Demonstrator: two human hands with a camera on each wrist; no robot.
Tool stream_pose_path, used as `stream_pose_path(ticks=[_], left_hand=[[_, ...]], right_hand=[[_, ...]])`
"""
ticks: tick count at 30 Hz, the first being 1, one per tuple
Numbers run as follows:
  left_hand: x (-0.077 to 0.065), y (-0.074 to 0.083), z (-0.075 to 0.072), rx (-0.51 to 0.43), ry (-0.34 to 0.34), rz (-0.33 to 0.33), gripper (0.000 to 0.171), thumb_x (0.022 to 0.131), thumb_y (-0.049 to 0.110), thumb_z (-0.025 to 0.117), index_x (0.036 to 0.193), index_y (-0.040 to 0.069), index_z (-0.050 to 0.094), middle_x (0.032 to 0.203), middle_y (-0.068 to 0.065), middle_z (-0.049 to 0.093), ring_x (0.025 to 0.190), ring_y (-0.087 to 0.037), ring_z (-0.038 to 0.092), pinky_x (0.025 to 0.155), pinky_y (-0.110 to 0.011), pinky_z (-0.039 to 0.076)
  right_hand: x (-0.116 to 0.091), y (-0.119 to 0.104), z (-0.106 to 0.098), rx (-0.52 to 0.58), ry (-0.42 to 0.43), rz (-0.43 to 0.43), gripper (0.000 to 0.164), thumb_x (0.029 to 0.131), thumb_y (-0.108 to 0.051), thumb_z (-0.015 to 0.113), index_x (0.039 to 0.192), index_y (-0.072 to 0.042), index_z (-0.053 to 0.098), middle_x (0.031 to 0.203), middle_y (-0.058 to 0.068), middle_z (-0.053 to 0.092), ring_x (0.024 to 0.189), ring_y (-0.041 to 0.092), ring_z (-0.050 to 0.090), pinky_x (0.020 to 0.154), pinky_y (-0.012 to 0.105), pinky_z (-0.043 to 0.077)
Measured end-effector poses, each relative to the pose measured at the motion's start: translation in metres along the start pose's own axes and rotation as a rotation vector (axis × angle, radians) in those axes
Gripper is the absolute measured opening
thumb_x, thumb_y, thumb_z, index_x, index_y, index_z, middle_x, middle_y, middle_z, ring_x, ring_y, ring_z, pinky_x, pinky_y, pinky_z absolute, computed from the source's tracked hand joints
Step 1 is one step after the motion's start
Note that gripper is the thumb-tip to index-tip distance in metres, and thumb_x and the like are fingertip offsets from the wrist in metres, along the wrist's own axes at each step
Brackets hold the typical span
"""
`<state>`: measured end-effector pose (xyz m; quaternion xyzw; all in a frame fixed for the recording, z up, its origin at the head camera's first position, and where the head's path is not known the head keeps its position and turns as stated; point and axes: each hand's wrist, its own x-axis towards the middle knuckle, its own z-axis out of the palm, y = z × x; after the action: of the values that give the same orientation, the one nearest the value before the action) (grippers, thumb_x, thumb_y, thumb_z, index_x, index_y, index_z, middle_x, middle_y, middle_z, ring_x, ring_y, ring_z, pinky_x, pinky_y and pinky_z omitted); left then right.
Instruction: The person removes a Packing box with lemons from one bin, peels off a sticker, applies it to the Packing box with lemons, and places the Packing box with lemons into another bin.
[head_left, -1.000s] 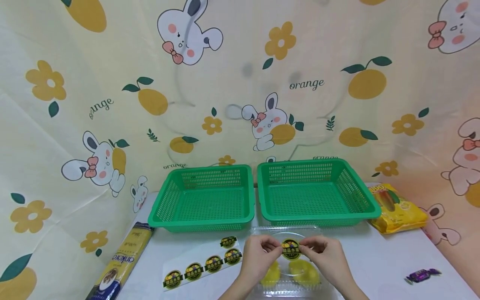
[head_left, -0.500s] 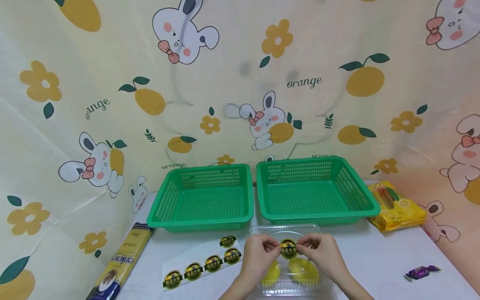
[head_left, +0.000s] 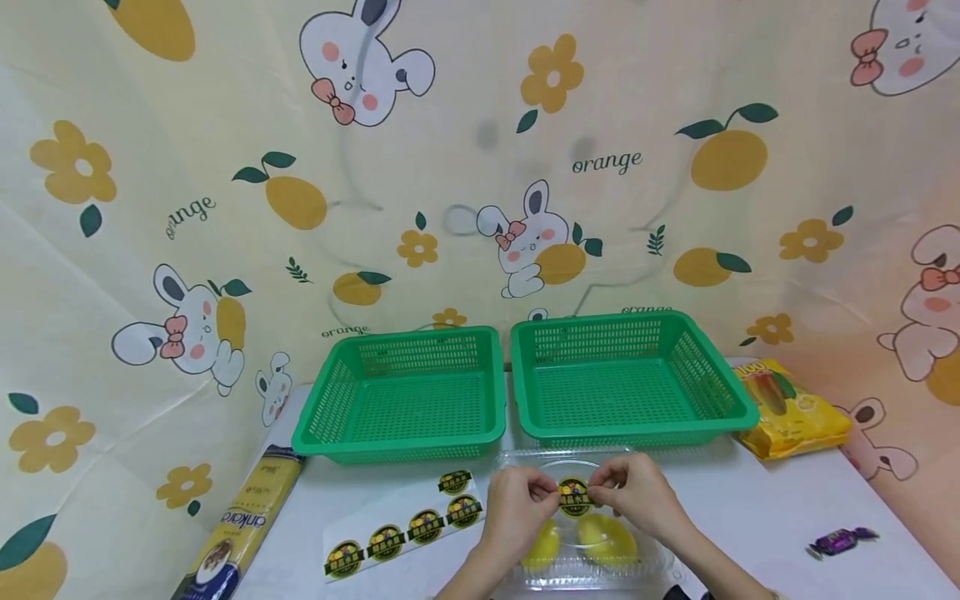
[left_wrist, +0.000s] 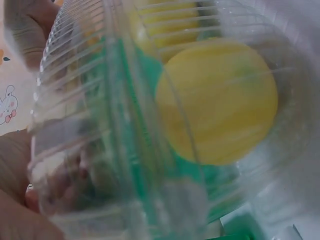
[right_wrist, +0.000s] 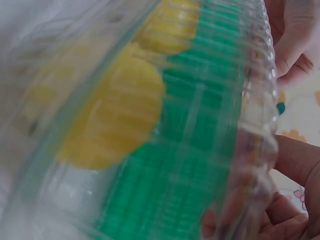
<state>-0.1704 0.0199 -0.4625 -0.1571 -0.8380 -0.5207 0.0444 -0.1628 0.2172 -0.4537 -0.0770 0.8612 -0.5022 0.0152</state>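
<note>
A clear plastic clamshell box [head_left: 558, 456] with yellow round fruits [head_left: 607, 537] inside stands at the front of the table. Over its lid lies a round black-and-gold sticker [head_left: 574, 497]. My left hand [head_left: 517, 504] pinches the sticker's left edge between thumb and fingers. At the right edge, my right hand [head_left: 641, 496] pinches it the same way. In the left wrist view, a yellow fruit [left_wrist: 217, 100] shows through the ribbed box wall. Both hands appear beyond the box in the right wrist view, partly hidden by the plastic.
Two green baskets, a left one [head_left: 420, 408] and a right one [head_left: 615, 400], stand behind the box. A sticker sheet [head_left: 405, 537] lies left, beside a long yellow-blue packet [head_left: 240, 525]. To the right are a yellow bag [head_left: 795, 412] and a purple wrapped candy [head_left: 840, 542].
The right hand has shifted slightly up and left, and its forearm reaches further in from the right. The left hand holds nearly the same place. The head view has drifted slightly.
</note>
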Motion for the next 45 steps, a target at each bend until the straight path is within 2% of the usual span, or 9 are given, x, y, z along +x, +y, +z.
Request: stream_pose_path(ticks=[5,15,20,28,34,40,45], left_hand=[[0.0012,-0.0013,0.0016,0.047,0.014,0.031,0.011,0.074,-0.006,0.075,0.069,0.005,0.073,0.062,0.005,0.066,0.054,0.005,0.054,0.053,-0.014,0.048],[0.0032,-0.0031,0.003,0.052,-0.001,0.009,0.011,0.074,-0.006,0.074,0.07,0.004,0.074,0.062,0.007,0.065,0.055,0.006,0.052,0.054,-0.014,0.048],[0.0026,-0.0037,0.0029,0.07,0.005,0.03,0.012,0.073,-0.006,0.074,0.068,0.005,0.073,0.061,0.007,0.065,0.054,0.006,0.051,0.054,-0.014,0.047],[0.0029,-0.0051,0.0032,0.072,-0.012,0.014,0.014,0.074,-0.005,0.075,0.068,0.007,0.072,0.061,0.008,0.064,0.054,0.007,0.051,0.054,-0.014,0.047],[0.0026,-0.0054,0.0031,0.079,-0.014,0.016,0.015,0.074,-0.006,0.074,0.067,0.007,0.071,0.061,0.008,0.063,0.054,0.007,0.051,0.054,-0.014,0.047],[0.0028,-0.0054,0.0033,0.138,-0.015,0.039,0.016,0.073,-0.003,0.074,0.066,0.01,0.07,0.059,0.011,0.06,0.053,0.007,0.047,0.053,-0.014,0.044],[0.0035,-0.0056,0.0026,0.232,0.001,0.075,0.017,0.073,0.001,0.076,0.064,0.014,0.069,0.058,0.014,0.058,0.053,0.007,0.046,0.053,-0.014,0.041]], right_hand=[[0.0034,0.0012,-0.0004,0.004,-0.018,-0.006,0.004,0.082,0.003,0.075,0.079,0.001,0.072,0.066,0.003,0.065,0.05,0.018,0.056,0.046,0.026,0.048],[0.0033,0.0007,0.0004,-0.001,-0.015,0.008,0.007,0.081,0.002,0.075,0.077,-0.002,0.072,0.064,0.003,0.065,0.049,0.019,0.056,0.045,0.025,0.046],[0.0036,0.0025,0.0017,-0.004,-0.014,0.0,0.008,0.08,0.002,0.075,0.077,-0.003,0.071,0.064,0.003,0.065,0.049,0.02,0.056,0.044,0.025,0.045],[0.0033,0.0039,0.0017,0.003,-0.026,0.004,0.006,0.081,0.003,0.075,0.078,-0.001,0.071,0.066,0.003,0.066,0.049,0.015,0.055,0.045,0.025,0.046],[0.0022,0.004,0.0026,-0.03,-0.019,0.005,0.008,0.081,0.001,0.075,0.078,-0.004,0.071,0.066,0.001,0.066,0.049,0.015,0.054,0.045,0.024,0.044],[0.001,0.0028,0.0035,-0.065,-0.014,0.002,0.006,0.082,-0.001,0.075,0.079,-0.005,0.071,0.067,-0.001,0.065,0.049,0.012,0.053,0.045,0.024,0.043],[0.0002,0.0015,0.0039,-0.124,0.011,-0.034,0.007,0.08,-0.003,0.077,0.079,-0.007,0.072,0.069,-0.004,0.065,0.054,0.008,0.052,0.049,0.024,0.043]])
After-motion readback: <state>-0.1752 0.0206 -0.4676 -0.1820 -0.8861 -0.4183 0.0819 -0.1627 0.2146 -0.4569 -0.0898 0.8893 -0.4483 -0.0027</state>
